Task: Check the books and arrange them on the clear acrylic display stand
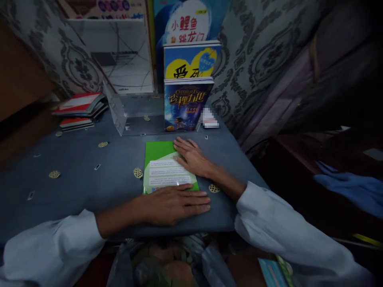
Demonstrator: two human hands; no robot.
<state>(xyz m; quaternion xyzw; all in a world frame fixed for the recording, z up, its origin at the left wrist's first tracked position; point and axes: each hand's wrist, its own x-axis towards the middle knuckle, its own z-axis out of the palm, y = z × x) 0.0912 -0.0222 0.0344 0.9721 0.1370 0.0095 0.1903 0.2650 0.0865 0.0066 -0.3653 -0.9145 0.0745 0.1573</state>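
Observation:
A green book [158, 153] with white text panels lies flat on the dark blue-grey tablecloth. My left hand [170, 204] rests across its near edge, fingers stretched toward the right and covering part of the cover. On the book's far right side lies my right hand [193, 157], its fingers spread over the edge. Neither hand grips anything. Just beyond the book, a dark blue book [187, 107] stands upright in a clear acrylic holder [115, 109], in front of a blue and yellow book [191, 59] and a taller blue one [188, 20].
Red and white books [79, 104] are stacked at the back left. A white board [125, 56] stands behind the holder, against patterned wallpaper. Past the table's right edge hangs a purplish curtain [275, 107], with a blue cloth-like item [353, 189] lower down.

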